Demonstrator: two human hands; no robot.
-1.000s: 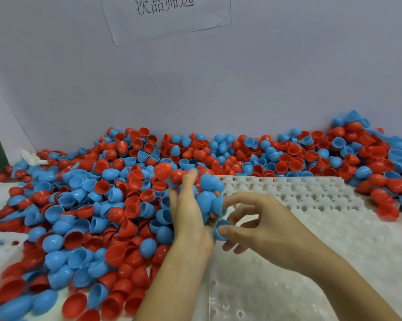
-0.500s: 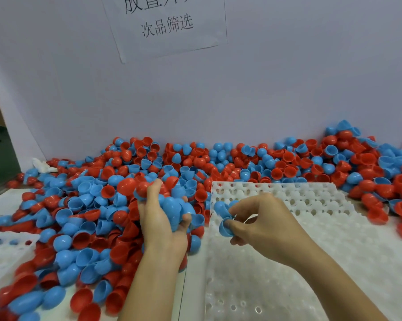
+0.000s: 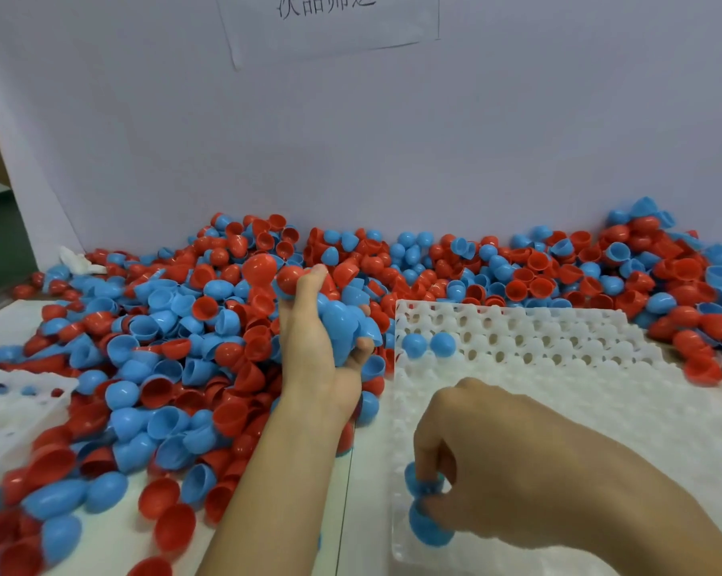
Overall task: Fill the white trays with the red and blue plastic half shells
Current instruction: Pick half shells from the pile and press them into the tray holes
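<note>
A white tray (image 3: 558, 351) with rows of round sockets lies at the right. Two blue half shells (image 3: 427, 345) sit dome up in its left column, far end. My left hand (image 3: 313, 351) is raised beside the tray's left edge and grips a bunch of blue half shells (image 3: 342, 326), with a red one by the fingertips. My right hand (image 3: 496, 463) is low over the tray's near left corner, its fingers pinching blue half shells (image 3: 425, 513) against the tray. A big loose pile of red and blue half shells (image 3: 164, 347) covers the table to the left and along the back.
A second white tray (image 3: 14, 401) pokes in at the left edge, partly under shells. A grey wall (image 3: 392, 160) with a paper sign closes off the back. More shells are heaped at the far right (image 3: 691, 284). A crumpled white scrap (image 3: 76, 259) lies at the back left.
My right hand has dropped from the tray's far left corner to its near left corner with blue shells. Two blue shells now sit in the tray's far sockets. My left hand stayed raised.
</note>
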